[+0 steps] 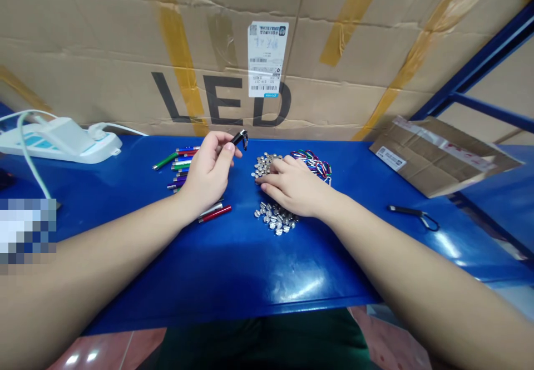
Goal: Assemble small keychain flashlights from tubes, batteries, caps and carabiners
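The left hand (206,172) pinches a little black tube (240,139) between the thumb and fingers (219,138), up in the air above the worktop. The right hand (294,186) lies open on a heap of small, round, shiny silver caps (263,165), with its fingers (283,164) spread. A second heap of caps (275,218) sits just below that hand. A tangle of colored loop clips (312,164) lies just past the fingers. Thin, smooth colored tubes (181,164) lie in a row beside the left hand, on the smooth blue worktop (334,264).
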A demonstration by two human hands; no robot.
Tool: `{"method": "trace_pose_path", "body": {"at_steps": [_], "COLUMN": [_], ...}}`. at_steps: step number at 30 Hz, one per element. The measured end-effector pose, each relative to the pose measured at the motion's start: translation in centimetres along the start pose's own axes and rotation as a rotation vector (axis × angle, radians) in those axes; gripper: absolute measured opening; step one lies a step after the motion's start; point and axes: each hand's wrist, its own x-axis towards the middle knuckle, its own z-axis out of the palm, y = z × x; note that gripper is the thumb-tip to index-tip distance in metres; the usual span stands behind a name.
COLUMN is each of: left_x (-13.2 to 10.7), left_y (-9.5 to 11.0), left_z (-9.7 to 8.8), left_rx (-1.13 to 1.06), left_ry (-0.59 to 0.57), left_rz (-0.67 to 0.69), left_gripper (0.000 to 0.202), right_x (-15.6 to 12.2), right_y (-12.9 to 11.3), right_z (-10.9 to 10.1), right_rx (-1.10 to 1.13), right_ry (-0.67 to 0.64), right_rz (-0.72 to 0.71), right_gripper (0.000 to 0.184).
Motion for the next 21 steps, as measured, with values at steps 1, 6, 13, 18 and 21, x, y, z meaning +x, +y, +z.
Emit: {"method": "trace_pose_path", "body": {"at_steps": [1,6,13,18,21], "left_x": [0.0,-0.3,-1.0,-1.6,-1.6], "left_y": [0.0,0.1,1.4,2.2,2.2], "left_z": [0.0,-0.1,-0.4,-0.2,-0.2], "left_rx": [-0.004,0.011,0.201,0.311,0.375], "left_ry": [-0.004,-0.086,-0.283,-0.381,-0.375], "left_rz": [0.009,0.067,0.226,0.399,0.442], "left_gripper": [0.015,0.011,0.014,0.014,0.013], "right_x": [0.0,0.1,-0.5,-0.7,-0.7], "right_y": [0.2,0.9,0.9,0.1,-0.1], "right_z": [0.1,0.4,-0.1,0.1,0.1], "right_rx": [0.001,0.081,0.614,1.067,1.259], "right_ry": [0.005,0.118,0.431,0.347,0.293], "right_rz": [0.002,-0.046,0.033,-0.046,-0.017], "right_gripper": [0.048,0.039,0.027,0.024,0.035]}}
